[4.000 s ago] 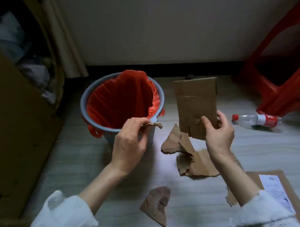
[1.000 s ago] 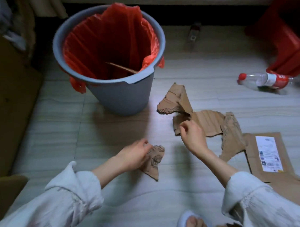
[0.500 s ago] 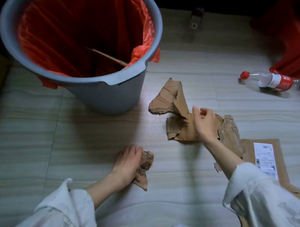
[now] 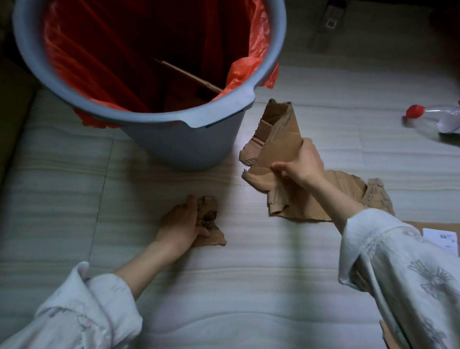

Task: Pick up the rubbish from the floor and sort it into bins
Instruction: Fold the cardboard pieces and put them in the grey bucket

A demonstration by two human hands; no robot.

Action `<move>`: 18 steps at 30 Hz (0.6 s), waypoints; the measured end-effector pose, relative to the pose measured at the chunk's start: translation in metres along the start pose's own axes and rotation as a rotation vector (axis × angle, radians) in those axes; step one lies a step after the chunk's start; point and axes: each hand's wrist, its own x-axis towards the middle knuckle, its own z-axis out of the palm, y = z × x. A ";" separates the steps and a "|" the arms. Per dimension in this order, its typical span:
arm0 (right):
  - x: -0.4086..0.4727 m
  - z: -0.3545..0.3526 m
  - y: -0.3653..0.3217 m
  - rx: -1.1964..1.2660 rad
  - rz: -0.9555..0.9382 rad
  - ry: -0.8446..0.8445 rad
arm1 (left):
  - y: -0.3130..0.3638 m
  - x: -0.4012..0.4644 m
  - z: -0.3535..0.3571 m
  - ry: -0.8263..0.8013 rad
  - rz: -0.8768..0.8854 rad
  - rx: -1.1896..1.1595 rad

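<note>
A grey bucket (image 4: 186, 147) lined with a red bag stands at the upper left, with a flat cardboard piece (image 4: 189, 78) leaning inside it. My left hand (image 4: 181, 223) is closed on a small torn cardboard scrap (image 4: 211, 228) that still touches the floor. To the right of the bucket, my right hand (image 4: 300, 166) grips a larger torn cardboard piece (image 4: 277, 138) and holds it tilted up off the floor. Under that hand lies another ripped cardboard sheet (image 4: 303, 205) flat on the floor.
A clear plastic bottle with a red cap (image 4: 438, 120) lies at the right edge. A cardboard envelope with a white label (image 4: 439, 238) sits at the lower right, partly under my sleeve. A small dark object (image 4: 328, 22) lies on the pale tiles behind the bucket.
My right hand has closed on the larger torn piece and raised it. My left hand has curled its fingers around the small scrap. The view has moved nearer the floor and bucket.
</note>
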 end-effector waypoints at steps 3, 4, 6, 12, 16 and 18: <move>-0.004 0.001 -0.006 0.254 0.046 -0.048 | -0.004 0.001 0.000 -0.037 -0.017 -0.065; -0.007 -0.001 -0.007 0.356 0.078 -0.074 | -0.006 0.001 -0.002 -0.054 -0.021 -0.109; -0.017 -0.009 -0.006 0.524 0.155 -0.099 | -0.006 -0.002 -0.006 -0.069 -0.008 -0.213; -0.048 -0.042 0.002 0.861 0.207 0.057 | 0.007 -0.023 -0.032 0.011 0.162 -0.406; -0.068 -0.060 0.006 0.846 0.193 0.211 | 0.028 -0.047 -0.061 0.053 0.348 -0.352; -0.077 -0.072 0.003 0.859 0.178 0.314 | 0.042 -0.064 -0.075 0.073 0.492 -0.359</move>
